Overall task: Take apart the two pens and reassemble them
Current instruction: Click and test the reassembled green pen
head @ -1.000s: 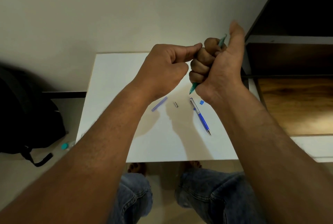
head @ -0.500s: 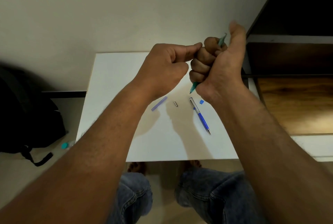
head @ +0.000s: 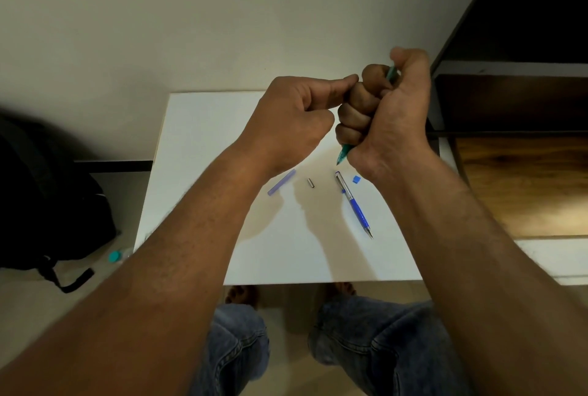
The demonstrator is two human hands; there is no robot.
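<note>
My right hand (head: 393,121) grips a teal pen (head: 344,153) in a fist above the white table (head: 197,156). The pen's tip sticks out below the fist and its top shows under my bent thumb. My left hand (head: 286,121) is right beside it, fingers curled and the thumb tip touching the right index knuckle; nothing shows in it. On the table lie a blue and silver pen (head: 354,204), a pale lilac tube (head: 281,182), a small metal sleeve (head: 311,183) and a tiny blue piece (head: 357,179).
A dark backpack (head: 38,198) lies on the floor to the left, with a teal-capped bottle (head: 114,256) near the table's corner. A dark shelf unit with a wooden board (head: 525,182) stands at the right. My knees are under the table's near edge.
My right thumb, which stood straight up, has bent down over the top end of the teal pen. The left hand and the parts on the table have stayed put.
</note>
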